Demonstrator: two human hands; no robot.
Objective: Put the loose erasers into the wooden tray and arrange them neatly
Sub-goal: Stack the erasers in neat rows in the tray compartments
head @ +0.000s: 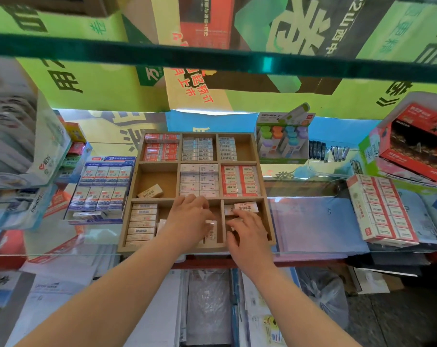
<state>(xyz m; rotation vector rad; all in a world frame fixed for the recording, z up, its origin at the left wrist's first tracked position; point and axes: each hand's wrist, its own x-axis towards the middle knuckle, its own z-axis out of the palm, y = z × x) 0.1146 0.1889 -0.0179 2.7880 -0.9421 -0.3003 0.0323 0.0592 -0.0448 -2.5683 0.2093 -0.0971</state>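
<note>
Lower centre, your left hand pinches an eraser to seat it in the tray; I cannot tell whether your right hand's curled fingers grip anything.

Bare left grip, bare right grip, 2 bare forearms

Both my hands are in the near row of the wooden tray. My left hand covers the middle compartment, beside a white eraser. My right hand curls into the right compartment, just below a pink-labelled eraser. A tan eraser lies tilted in the middle-left compartment.
</note>
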